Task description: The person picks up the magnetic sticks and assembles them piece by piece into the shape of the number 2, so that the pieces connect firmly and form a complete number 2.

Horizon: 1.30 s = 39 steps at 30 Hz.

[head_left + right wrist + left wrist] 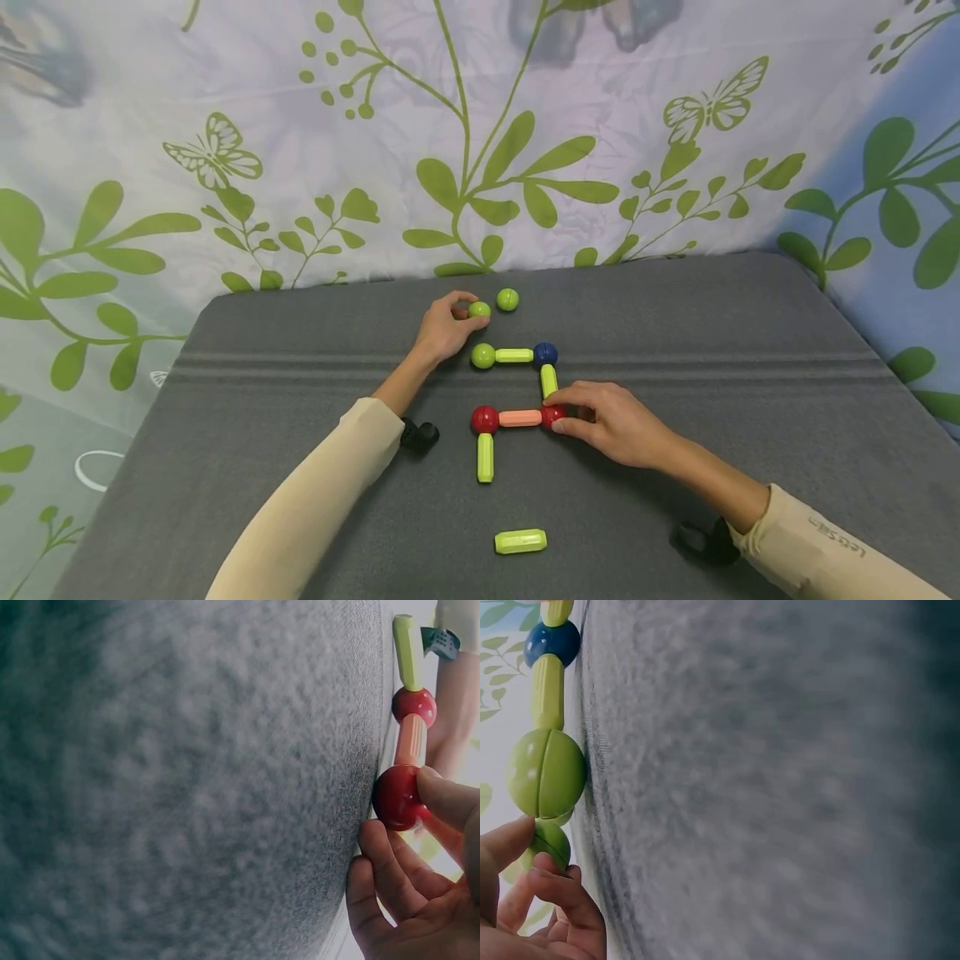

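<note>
On the grey surface lies a chain of balls and rods. A green ball (483, 356) joins a yellow-green rod (514, 355) to a blue ball (545, 354); another yellow-green rod (549, 381) runs down to a red ball (397, 797). From there an orange-pink rod (520, 418) leads to a second red ball (485, 419), with a yellow-green rod (486, 458) pointing toward me. My right hand (618, 425) pinches the right-hand red ball between thumb and fingers. Behind the chain, my left hand (444, 327) pinches a loose green ball (480, 311).
Another green ball (507, 299) sits near the back edge, just right of the left hand. A single yellow-green rod (521, 542) lies toward the front. Behind the grey padded surface (247, 400) hangs a leaf-patterned cloth (390, 150).
</note>
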### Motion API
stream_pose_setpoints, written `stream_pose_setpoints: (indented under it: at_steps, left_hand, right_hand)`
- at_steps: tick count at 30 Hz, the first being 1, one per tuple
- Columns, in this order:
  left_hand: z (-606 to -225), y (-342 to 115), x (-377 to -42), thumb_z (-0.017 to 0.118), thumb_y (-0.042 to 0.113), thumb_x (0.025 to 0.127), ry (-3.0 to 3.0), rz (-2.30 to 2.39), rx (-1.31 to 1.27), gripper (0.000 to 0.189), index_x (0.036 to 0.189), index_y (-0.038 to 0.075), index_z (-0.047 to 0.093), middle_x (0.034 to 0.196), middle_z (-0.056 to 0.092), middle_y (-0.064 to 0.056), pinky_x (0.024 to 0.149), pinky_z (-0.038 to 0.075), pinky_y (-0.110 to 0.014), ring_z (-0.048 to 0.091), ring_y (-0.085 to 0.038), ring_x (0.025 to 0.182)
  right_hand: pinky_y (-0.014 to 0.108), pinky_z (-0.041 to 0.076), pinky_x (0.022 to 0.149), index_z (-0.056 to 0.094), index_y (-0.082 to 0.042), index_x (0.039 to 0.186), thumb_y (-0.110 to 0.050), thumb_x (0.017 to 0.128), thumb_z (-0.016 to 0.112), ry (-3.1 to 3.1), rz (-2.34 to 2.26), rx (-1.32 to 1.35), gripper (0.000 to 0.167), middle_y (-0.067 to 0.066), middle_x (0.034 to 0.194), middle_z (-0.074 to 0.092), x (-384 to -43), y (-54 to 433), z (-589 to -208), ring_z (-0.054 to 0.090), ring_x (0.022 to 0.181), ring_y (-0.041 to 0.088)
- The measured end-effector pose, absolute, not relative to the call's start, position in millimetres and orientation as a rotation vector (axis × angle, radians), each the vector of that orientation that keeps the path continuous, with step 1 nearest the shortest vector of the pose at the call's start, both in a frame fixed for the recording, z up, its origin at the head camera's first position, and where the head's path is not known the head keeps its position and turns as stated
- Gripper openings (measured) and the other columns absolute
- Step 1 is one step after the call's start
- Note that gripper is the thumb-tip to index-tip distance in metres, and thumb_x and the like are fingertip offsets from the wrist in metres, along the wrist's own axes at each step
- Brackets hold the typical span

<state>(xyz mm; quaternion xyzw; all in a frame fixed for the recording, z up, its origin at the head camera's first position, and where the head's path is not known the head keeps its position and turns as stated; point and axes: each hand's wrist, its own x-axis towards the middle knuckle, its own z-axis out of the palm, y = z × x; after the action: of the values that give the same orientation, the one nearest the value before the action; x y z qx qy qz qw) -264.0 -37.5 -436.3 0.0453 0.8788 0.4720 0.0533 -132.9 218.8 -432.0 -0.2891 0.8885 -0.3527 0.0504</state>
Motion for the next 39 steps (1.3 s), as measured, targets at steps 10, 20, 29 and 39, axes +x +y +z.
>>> stream_pose_setpoints:
  at_steps: [10, 20, 29, 39]
  left_hand:
    - [-431, -56, -238, 0.074, 0.026, 0.091, 2.627, 1.609, 0.215, 0.037, 0.124, 0.013, 0.063, 0.11, 0.063, -0.011, 0.074, 0.051, -0.038, 0.063, -0.026, 0.087]
    - [-425, -73, -201, 0.074, 0.021, 0.091, 2.543, 1.663, 0.358, 0.036, 0.124, 0.013, 0.062, 0.11, 0.06, -0.011, 0.062, 0.045, -0.032, 0.05, -0.019, 0.062]
    - [-420, -73, -177, 0.074, 0.021, 0.092, 2.481, 1.626, 0.406, 0.036, 0.125, 0.015, 0.061, 0.115, 0.06, -0.01, 0.051, 0.038, -0.026, 0.043, -0.015, 0.051]
    - [-419, -73, -163, 0.076, 0.02, 0.089, 2.468, 1.594, 0.455, 0.039, 0.125, 0.014, 0.061, 0.115, 0.06, -0.011, 0.05, 0.035, -0.026, 0.038, -0.013, 0.051]
  right_hand:
    - [0.027, 0.047, 0.063, 0.071, -0.013, 0.117, -0.024, 0.093, 0.072, 2.682, -1.111, -0.851, 0.027, -0.012, 0.093, 0.063, -134, 220, -432, 0.055, 0.07, 0.007]
    - [0.026, 0.047, 0.063, 0.071, -0.012, 0.119, -0.024, 0.093, 0.071, 2.671, -1.097, -0.851, 0.029, -0.012, 0.092, 0.062, -135, 219, -432, 0.055, 0.07, 0.008]
    - [0.026, 0.047, 0.063, 0.07, -0.012, 0.119, -0.024, 0.094, 0.07, 2.678, -1.084, -0.87, 0.028, -0.012, 0.093, 0.062, -134, 219, -432, 0.054, 0.071, 0.007]
    - [0.026, 0.046, 0.062, 0.07, -0.01, 0.118, -0.026, 0.095, 0.069, 2.665, -1.124, -0.91, 0.028, -0.011, 0.091, 0.061, -134, 219, -433, 0.053, 0.07, 0.007]
